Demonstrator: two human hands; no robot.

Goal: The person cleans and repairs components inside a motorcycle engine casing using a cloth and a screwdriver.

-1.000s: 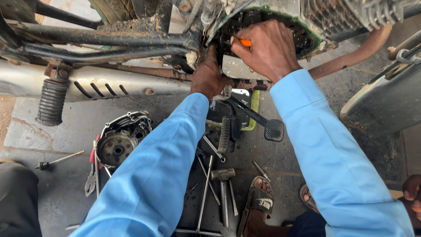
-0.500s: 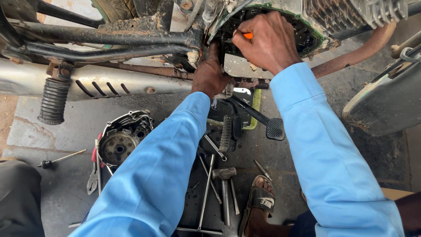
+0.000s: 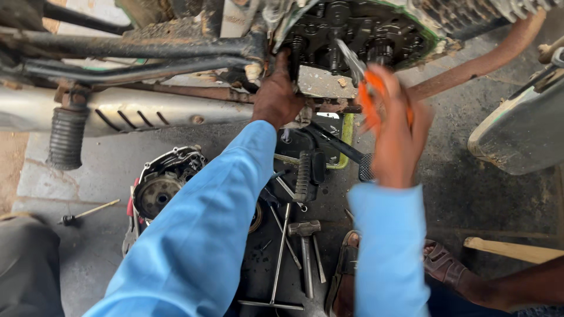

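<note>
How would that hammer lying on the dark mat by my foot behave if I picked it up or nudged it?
The hammer has a blocky metal head and what looks like a metal handle, so it is probably stiff and head-heavy. Lying flat among other long tools on the dark mat, it should slide or pivot rather than roll. The greasy surroundings suggest its handle may be slippery.

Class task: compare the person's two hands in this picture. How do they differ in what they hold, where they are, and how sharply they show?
The left hand holds no visible tool and presses against the frame beside the open engine; the right hand grips orange-handled pliers. The left hand shows sharply; the right hand is blurred. The left hand sits higher, the right hand lower. Both wear light blue sleeves.
</note>
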